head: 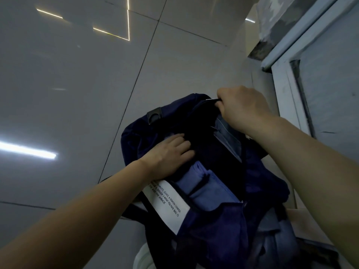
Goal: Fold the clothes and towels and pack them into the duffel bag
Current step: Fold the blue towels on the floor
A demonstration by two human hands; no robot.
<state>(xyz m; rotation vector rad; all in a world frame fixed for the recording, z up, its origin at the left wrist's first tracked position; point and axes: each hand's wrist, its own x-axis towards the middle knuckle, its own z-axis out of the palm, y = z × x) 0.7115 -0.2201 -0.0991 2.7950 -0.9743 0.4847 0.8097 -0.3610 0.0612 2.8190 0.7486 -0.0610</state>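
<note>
A navy duffel bag (139, 136) lies on the pale tiled floor, its top open, a white printed label (171, 206) on its near side. Folded light-blue cloth (204, 187) shows inside near me, and a folded denim piece (227, 134) lies deeper in. My left hand (167, 154) rests flat on the bag's left edge, fingers reaching into the dark opening. At the bag's far end my right hand (242, 107) grips the rim, pinching a small dark tab I cannot identify. The fingertips of both hands are hidden.
Glossy grey floor tiles (77, 94) stretch to the left and beyond the bag. A white framed door or panel (291, 90) stands close on the right. More denim cloth (275, 239) and something white (143, 257) lie at the bottom edge.
</note>
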